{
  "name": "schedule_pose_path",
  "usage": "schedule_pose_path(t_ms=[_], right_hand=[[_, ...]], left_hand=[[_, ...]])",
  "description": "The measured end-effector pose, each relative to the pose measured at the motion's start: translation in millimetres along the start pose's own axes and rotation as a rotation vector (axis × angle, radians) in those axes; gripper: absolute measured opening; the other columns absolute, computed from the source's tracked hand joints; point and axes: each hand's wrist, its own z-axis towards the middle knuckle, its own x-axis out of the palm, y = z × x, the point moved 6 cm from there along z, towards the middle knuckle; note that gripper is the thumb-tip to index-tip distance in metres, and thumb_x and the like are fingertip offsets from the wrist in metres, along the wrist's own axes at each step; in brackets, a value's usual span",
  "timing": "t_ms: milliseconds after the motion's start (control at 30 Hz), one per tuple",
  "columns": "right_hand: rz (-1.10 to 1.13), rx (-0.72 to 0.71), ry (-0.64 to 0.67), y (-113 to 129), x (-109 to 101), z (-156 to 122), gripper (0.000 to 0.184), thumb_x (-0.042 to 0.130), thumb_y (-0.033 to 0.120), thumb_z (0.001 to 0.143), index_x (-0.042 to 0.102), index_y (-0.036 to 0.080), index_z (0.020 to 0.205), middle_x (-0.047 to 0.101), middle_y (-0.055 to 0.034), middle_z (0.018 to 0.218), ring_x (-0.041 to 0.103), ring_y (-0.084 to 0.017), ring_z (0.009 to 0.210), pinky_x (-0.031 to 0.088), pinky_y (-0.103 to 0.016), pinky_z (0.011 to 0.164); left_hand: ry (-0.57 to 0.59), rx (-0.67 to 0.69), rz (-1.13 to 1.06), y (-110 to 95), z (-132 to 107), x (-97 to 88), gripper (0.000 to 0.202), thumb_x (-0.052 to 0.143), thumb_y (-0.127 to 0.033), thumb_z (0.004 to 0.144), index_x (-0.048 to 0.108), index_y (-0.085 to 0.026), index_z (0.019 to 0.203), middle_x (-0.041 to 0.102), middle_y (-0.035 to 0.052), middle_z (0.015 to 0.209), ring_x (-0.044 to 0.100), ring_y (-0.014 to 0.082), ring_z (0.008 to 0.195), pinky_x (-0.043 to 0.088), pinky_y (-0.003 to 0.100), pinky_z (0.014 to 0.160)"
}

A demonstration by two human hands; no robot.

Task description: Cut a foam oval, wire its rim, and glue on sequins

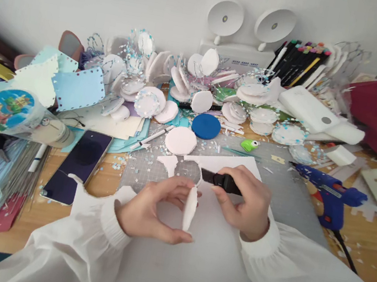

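Note:
My left hand (157, 207) pinches a white foam disc (190, 208) on edge between thumb and fingers, above a white foam sheet (228, 165) on the grey cutting mat (275, 185). My right hand (244, 199) grips a black utility knife (220, 179), its tip pointing left toward the top of the disc. A cut foam scrap (169, 163) lies just beyond my left hand. Another white foam disc (180, 140) and a blue disc (206, 126) lie further back on the mat.
A blue glue gun (329, 190) lies at right, a dark phone (78, 165) at left. Piles of white foam discs (198, 84), light blue paper pieces (74, 84), a green punch (249, 145), markers (303, 59) and a white lamp (244, 29) crowd the back.

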Motion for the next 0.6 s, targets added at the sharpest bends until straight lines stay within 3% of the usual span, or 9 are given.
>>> schedule_pose_path(t_ms=[200, 400, 600], right_hand=[[0.12, -0.191, 0.082, 19, 2, -5, 0.026, 0.054, 0.04, 0.085, 0.058, 0.015, 0.091, 0.058, -0.0047, 0.07, 0.053, -0.015, 0.058, 0.038, -0.028, 0.054], [0.056, -0.275, 0.122, 27, 7, -5, 0.033, 0.054, 0.045, 0.085, 0.06, 0.013, 0.087, 0.06, -0.0067, 0.068, 0.056, -0.017, 0.058, 0.039, -0.029, 0.052], [0.03, -0.276, 0.127, 28, 10, -5, 0.033, 0.054, 0.045, 0.085, 0.062, 0.013, 0.088, 0.06, -0.0056, 0.068, 0.057, -0.017, 0.058, 0.041, -0.029, 0.052]], left_hand=[[-0.249, 0.099, 0.419, -8, -2, -22.4, 0.067, 0.073, -0.02, 0.065, 0.045, -0.022, 0.127, 0.055, 0.0116, 0.12, 0.054, 0.0275, 0.109, 0.046, 0.04, 0.091], [-0.289, 0.143, 0.462, -12, -2, -24.5, 0.067, 0.065, -0.016, 0.06, 0.045, -0.021, 0.125, 0.053, 0.01, 0.117, 0.052, 0.0283, 0.109, 0.04, 0.043, 0.096], [-0.351, 0.095, 0.449, -11, -4, -24.1, 0.065, 0.068, -0.015, 0.055, 0.049, -0.021, 0.117, 0.055, 0.0068, 0.105, 0.055, 0.0231, 0.093, 0.045, 0.035, 0.081]])
